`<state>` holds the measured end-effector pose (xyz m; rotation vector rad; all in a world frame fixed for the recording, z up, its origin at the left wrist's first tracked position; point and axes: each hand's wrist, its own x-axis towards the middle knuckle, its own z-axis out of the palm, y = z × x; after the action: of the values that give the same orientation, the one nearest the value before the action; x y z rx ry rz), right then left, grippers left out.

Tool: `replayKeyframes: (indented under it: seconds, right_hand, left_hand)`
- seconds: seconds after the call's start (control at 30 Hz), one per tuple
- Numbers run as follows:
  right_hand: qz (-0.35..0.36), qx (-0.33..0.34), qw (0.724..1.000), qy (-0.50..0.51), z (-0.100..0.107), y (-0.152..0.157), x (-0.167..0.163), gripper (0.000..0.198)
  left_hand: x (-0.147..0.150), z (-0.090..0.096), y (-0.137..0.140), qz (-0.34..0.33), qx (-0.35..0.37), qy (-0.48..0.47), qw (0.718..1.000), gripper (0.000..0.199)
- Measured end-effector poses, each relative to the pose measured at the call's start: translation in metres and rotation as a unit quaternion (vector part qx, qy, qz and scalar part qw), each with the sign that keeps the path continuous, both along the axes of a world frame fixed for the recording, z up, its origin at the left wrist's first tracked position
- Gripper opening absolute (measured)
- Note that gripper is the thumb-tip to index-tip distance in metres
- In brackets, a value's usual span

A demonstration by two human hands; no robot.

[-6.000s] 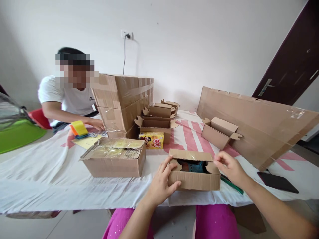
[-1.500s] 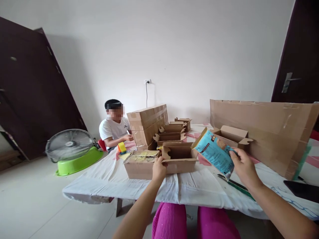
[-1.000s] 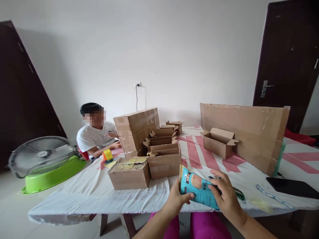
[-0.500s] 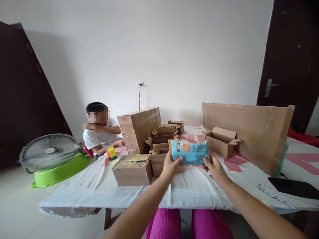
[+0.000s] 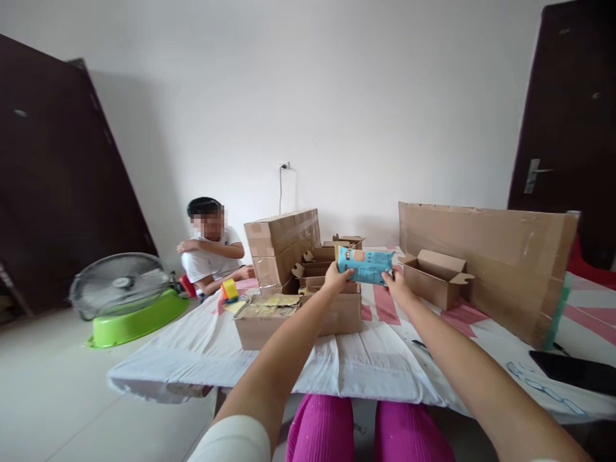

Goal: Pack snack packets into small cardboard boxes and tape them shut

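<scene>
A light-blue snack packet [image 5: 366, 264] is held level above the table between my two hands. My left hand [image 5: 337, 277] grips its left end, thumb on the front. Its right end is pinched by my right hand [image 5: 395, 281]. Just under and left of the packet stand several open cardboard boxes [image 5: 339, 311] in a row, partly hidden by my left hand and forearm. A box with yellowed tape on top [image 5: 267, 321] sits left of my left forearm. Beyond my right hand is another open box [image 5: 433, 279].
Taped cartons [image 5: 282, 247] are stacked behind the row. A tall cardboard panel [image 5: 495, 263] stands at right, near a black phone [image 5: 575, 371] and a pen [image 5: 420, 346]. A yellow tape roll [image 5: 230, 290] lies at left, near a seated person [image 5: 212, 256] and a fan [image 5: 120, 282].
Both hands have carried the blue packet forward, farther from my body and over the table. My view has shifted slightly left. The seated person keeps the same pose.
</scene>
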<state>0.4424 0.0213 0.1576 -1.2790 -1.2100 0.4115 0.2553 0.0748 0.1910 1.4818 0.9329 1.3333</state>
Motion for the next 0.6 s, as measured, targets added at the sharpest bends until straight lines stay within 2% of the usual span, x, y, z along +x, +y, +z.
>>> replayKeyframes:
  seconds: [0.1, 0.17, 0.27, 0.33, 0.47, 0.53, 0.6]
  right_hand:
    - [0.031, 0.023, 0.999, 0.012, -0.029, -0.026, -0.009, 0.047]
    - [0.059, 0.038, 0.998, 0.003, -0.055, -0.042, -0.014, 0.049]
    - [0.102, 0.025, 0.994, -0.036, -0.101, -0.06, -0.019, 0.042]
    - [0.122, 0.001, 0.991, -0.047, -0.131, -0.065, -0.023, 0.037]
    - [0.117, -0.018, 0.992, -0.036, -0.171, -0.062, -0.025, 0.038]
    - [0.091, -0.041, 0.994, -0.041, -0.18, -0.059, -0.024, 0.037]
    - [0.075, -0.057, 0.994, -0.056, -0.186, -0.056, -0.022, 0.037]
  left_hand:
    - [-0.015, -0.02, -0.029, 0.027, 0.064, 0.016, 0.997, 0.033]
    - [-0.026, -0.041, -0.054, 0.035, 0.103, 0.03, 0.994, 0.038]
    - [-0.041, -0.084, -0.09, 0.027, 0.127, 0.049, 0.99, 0.044]
    - [-0.05, -0.116, -0.105, 0.026, 0.118, 0.057, 0.991, 0.044]
    - [-0.062, -0.171, -0.107, 0.033, 0.055, 0.062, 0.996, 0.035]
    - [-0.065, -0.189, -0.1, 0.046, 0.021, 0.054, 0.997, 0.035]
    - [-0.064, -0.2, -0.093, 0.068, -0.006, 0.036, 0.997, 0.04]
